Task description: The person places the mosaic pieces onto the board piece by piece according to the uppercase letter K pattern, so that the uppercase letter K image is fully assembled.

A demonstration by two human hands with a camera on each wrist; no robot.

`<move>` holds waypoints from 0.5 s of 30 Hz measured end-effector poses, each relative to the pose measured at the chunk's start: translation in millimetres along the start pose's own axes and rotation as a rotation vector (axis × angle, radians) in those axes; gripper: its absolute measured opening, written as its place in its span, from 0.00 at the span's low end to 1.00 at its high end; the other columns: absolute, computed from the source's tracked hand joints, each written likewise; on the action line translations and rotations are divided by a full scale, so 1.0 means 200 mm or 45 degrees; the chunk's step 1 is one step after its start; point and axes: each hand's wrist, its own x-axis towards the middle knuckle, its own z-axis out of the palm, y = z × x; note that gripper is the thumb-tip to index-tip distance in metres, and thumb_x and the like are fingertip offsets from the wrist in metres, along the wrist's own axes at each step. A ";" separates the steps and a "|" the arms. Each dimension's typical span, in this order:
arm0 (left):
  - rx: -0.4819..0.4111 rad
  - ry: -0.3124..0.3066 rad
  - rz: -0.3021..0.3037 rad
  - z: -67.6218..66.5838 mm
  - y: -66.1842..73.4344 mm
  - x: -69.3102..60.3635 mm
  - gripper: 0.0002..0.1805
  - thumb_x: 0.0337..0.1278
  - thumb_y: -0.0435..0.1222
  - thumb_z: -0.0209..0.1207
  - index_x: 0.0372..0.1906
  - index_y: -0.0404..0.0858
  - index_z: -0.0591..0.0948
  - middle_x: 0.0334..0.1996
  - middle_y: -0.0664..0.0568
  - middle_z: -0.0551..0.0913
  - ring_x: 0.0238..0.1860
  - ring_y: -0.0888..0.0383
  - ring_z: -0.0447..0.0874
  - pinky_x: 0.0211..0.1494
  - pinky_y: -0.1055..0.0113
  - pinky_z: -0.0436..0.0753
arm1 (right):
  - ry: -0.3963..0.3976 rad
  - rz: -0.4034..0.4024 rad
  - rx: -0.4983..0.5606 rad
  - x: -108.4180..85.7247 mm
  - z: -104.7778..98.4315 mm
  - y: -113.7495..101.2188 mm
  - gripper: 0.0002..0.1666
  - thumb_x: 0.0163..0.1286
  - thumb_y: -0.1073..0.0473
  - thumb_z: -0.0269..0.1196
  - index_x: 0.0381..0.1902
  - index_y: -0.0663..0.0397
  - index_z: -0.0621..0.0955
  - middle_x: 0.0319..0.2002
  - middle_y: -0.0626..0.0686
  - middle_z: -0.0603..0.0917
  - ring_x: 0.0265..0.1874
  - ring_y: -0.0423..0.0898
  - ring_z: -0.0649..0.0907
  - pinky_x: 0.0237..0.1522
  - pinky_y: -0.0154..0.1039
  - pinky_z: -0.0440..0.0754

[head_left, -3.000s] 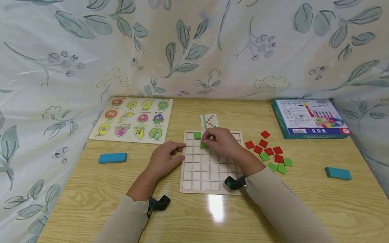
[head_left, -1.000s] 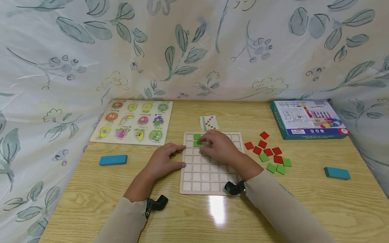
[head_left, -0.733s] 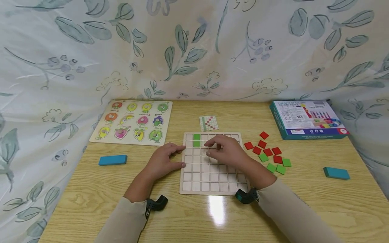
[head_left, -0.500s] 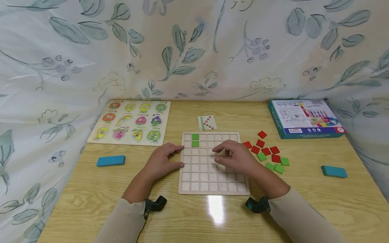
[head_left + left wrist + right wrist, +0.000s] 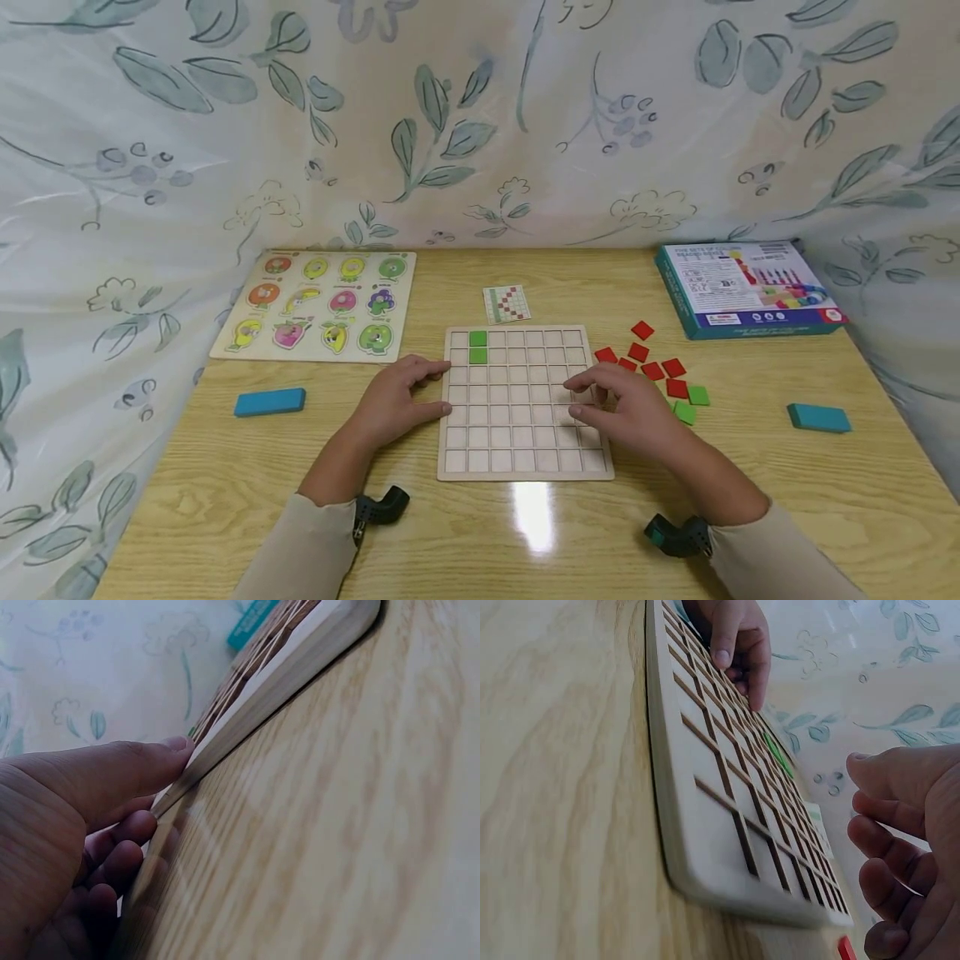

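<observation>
A pale wooden grid board (image 5: 522,417) lies mid-table, with two green square tiles (image 5: 477,356) in its second column at the far end. Thumb and index finger of my left hand (image 5: 393,398) touch the board's left edge; the left wrist view shows the thumb (image 5: 161,754) against that edge. My right hand (image 5: 630,408) hovers over the board's right side, holding nothing, with thumb and fingers apart and loosely bent. Beside it lie loose red tiles (image 5: 642,331) and green tiles (image 5: 697,395), some of them hidden behind the hand.
A small printed pattern card (image 5: 507,304) lies behind the board. A fruit puzzle board (image 5: 315,306) is at the back left, a boxed set (image 5: 750,289) at the back right. Blue blocks (image 5: 270,402) flank the work area left and right. A leaf-patterned curtain (image 5: 480,125) hangs behind.
Earlier my right hand set a green tile below the first one and let go of it. It has since moved right, towards the loose tiles. The left hand stays at the board's edge.
</observation>
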 end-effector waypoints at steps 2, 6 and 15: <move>0.002 0.003 0.006 0.00 0.00 0.00 0.34 0.57 0.43 0.79 0.70 0.47 0.84 0.55 0.53 0.84 0.51 0.55 0.79 0.58 0.52 0.78 | 0.018 0.016 -0.010 -0.03 -0.02 0.02 0.17 0.67 0.59 0.77 0.53 0.46 0.90 0.42 0.45 0.86 0.38 0.45 0.78 0.36 0.37 0.78; 0.012 0.013 0.010 0.00 -0.01 -0.01 0.35 0.56 0.43 0.79 0.70 0.46 0.84 0.55 0.52 0.84 0.51 0.54 0.79 0.59 0.51 0.78 | 0.044 0.057 -0.012 -0.07 -0.05 0.05 0.17 0.67 0.58 0.78 0.54 0.45 0.90 0.43 0.45 0.86 0.39 0.47 0.78 0.37 0.38 0.78; 0.013 0.015 0.041 0.01 -0.01 0.00 0.35 0.56 0.43 0.79 0.70 0.45 0.84 0.54 0.52 0.84 0.52 0.53 0.79 0.58 0.51 0.79 | 0.109 0.196 -0.105 -0.19 -0.15 0.12 0.19 0.68 0.57 0.77 0.55 0.47 0.89 0.41 0.46 0.85 0.37 0.48 0.78 0.35 0.38 0.77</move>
